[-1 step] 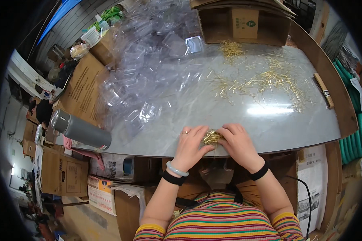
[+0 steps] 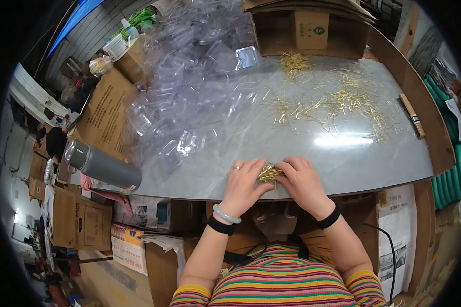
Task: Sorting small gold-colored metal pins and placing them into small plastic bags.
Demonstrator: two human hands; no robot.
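Close to the table's front edge, a small bunch of gold wire hooks [image 2: 270, 173] sits between my two hands. My left hand [image 2: 245, 181] curls round its left side, the thumb on the near side. From the right, the bent fingers of my right hand [image 2: 299, 176] close on the same bunch. Parts of the hooks are hidden under my fingers. Farther off on the grey table [image 2: 230, 148] lie a scattered spread of gold wire hooks [image 2: 351, 102] and a denser heap of them [image 2: 294, 64].
A large pile of clear plastic trays [image 2: 189, 92] covers the left and back. At the left edge a grey bottle [image 2: 107, 166] lies tilted. An open cardboard box [image 2: 276, 33] stands at the back; a wooden-handled brush [image 2: 412, 115] rests by the cardboard wall [image 2: 420, 82] on the right.
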